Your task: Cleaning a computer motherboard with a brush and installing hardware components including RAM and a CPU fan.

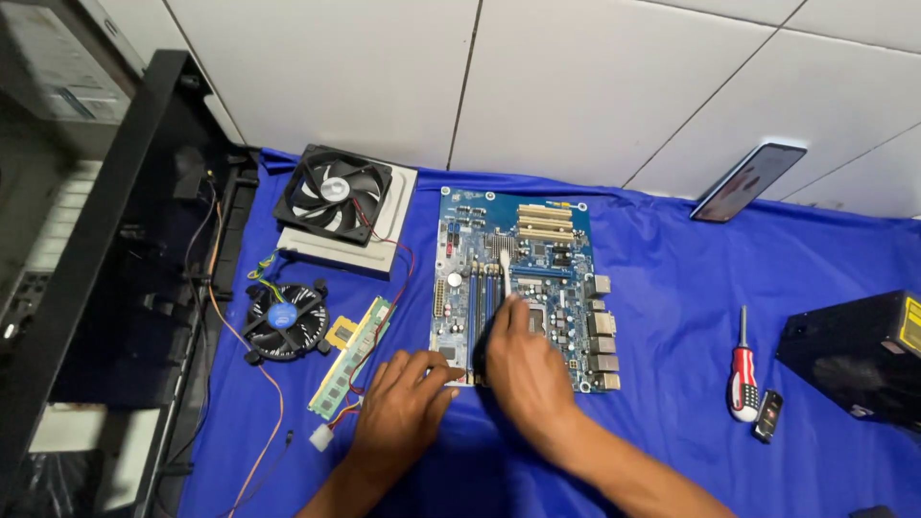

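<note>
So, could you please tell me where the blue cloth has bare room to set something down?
The blue cloth lies bare between the blue motherboard and the red-handled screwdriver, and below both hands. Left of the board it is crowded: black case fan, round cooler, green memory stick.

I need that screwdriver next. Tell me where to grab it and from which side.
Take the red-and-white handle of the screwdriver, probably from above with the right hand. It lies flat on the blue cloth, handle toward you, thin shaft pointing away. A small dark object lies close on its right.
</note>
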